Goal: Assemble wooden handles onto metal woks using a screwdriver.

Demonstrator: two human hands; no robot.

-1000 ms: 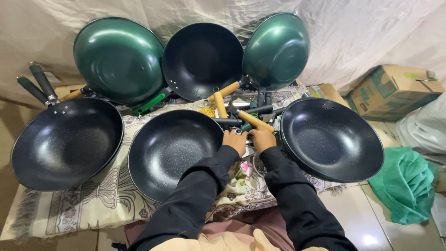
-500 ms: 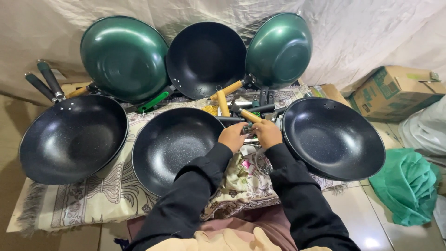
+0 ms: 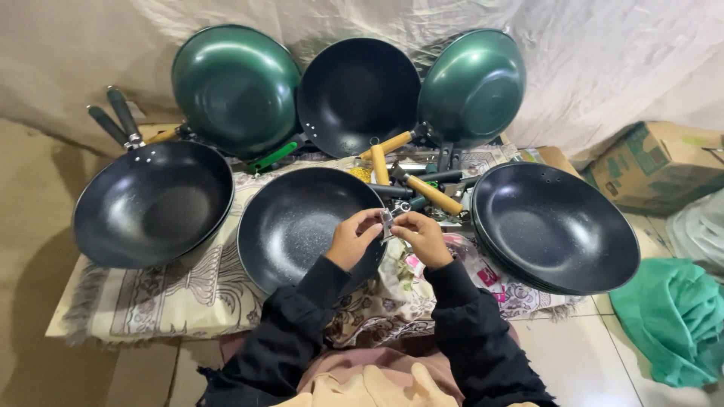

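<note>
Both hands meet over the near rim of the middle black pan [image 3: 302, 222] — left hand [image 3: 353, 240] and right hand [image 3: 424, 237] each pinch, fingers closed, one small shiny metal bracket [image 3: 388, 218] held between them. Judged stiff, light and slick, with thin edges; best taken by its flat sides with the fingertips, as now. Just beyond the fingers lies a heap of loose wooden handles [image 3: 434, 194]; right of them, a stack of black pans [image 3: 554, 226] on the patterned cloth [image 3: 151, 301].

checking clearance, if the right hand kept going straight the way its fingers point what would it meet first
Probably the small metal piece pinched between both hands, then the left hand; depth is hard to judge.
</note>
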